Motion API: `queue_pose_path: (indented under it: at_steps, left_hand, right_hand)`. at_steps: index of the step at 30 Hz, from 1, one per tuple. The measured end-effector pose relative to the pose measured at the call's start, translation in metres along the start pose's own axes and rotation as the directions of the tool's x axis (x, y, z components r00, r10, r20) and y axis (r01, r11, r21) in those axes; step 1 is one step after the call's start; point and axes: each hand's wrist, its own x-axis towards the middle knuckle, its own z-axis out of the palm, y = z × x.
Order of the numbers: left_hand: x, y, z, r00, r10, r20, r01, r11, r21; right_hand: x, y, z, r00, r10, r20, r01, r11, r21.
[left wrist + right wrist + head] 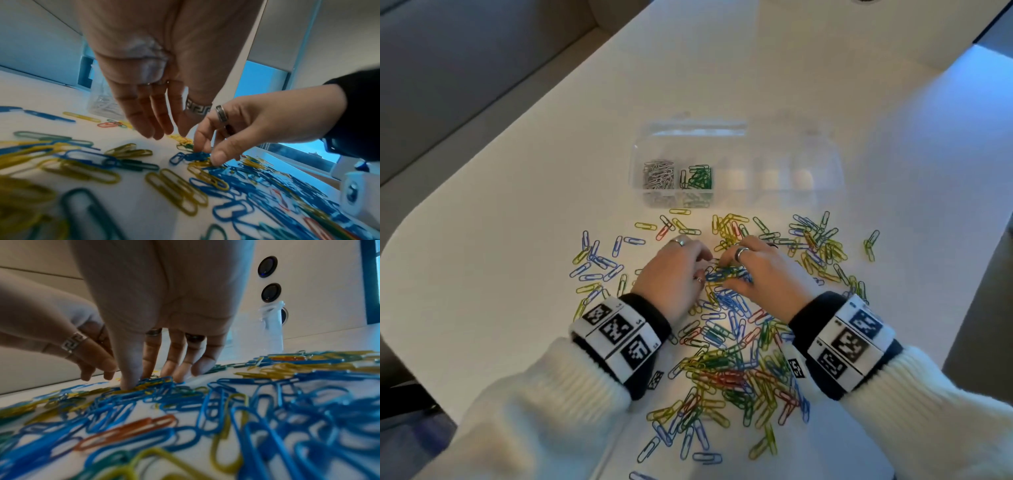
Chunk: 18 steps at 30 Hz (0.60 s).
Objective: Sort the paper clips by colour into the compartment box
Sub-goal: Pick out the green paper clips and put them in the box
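Loose paper clips (pixel 736 370) in blue, yellow, green and red lie scattered over the white table (pixel 517 205). Beyond them stands the clear compartment box (pixel 822 178); its leftmost cell holds white clips (pixel 658 175), the one beside it green clips (pixel 698 177). My right hand (pixel 732 270) pinches a small bunch of blue clips (pixel 195 156) between thumb and fingers on the tabletop; its thumb (pixel 128 382) presses down on them. Just left of it my left hand (pixel 703 262) hovers with fingers (pixel 158 129) straight and nothing in them.
The box's other cells look empty, and its lid (pixel 688 125) stands open behind it. The table's rounded edge (pixel 400 236) runs along the left and a grey seat (pixel 465 68) lies beyond. Two dark round sockets (pixel 267 266) sit in the wall.
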Motion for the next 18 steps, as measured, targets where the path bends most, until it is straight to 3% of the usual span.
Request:
queue_pose_path:
  at_steps: [6, 12, 15, 18]
  left_hand:
    - [0.027, -0.007, 0.004, 0.996, -0.039, -0.083, 0.039, 0.999, -0.008]
    - [0.049, -0.016, 0.003, 0.99, -0.044, -0.134, 0.049, 0.998, 0.038]
    - [0.053, -0.019, 0.002, 0.988, -0.052, -0.144, 0.06, 0.997, 0.048]
    - [0.054, -0.02, 0.001, 0.991, -0.058, -0.124, 0.064, 0.997, 0.045]
  right_hand:
    - [0.003, 0.003, 0.004, 0.999, 0.028, -0.04, -0.026, 0.998, 0.053]
    - [-0.003, 0.016, 0.001, 0.993, 0.107, -0.046, -0.088, 0.948, 0.304]
    - [-0.008, 0.022, -0.006, 0.988, 0.15, -0.022, -0.118, 0.85, 0.514]
    - [-0.012, 0.027, -0.01, 0.983, 0.183, 0.009, -0.131, 0.673, 0.728]
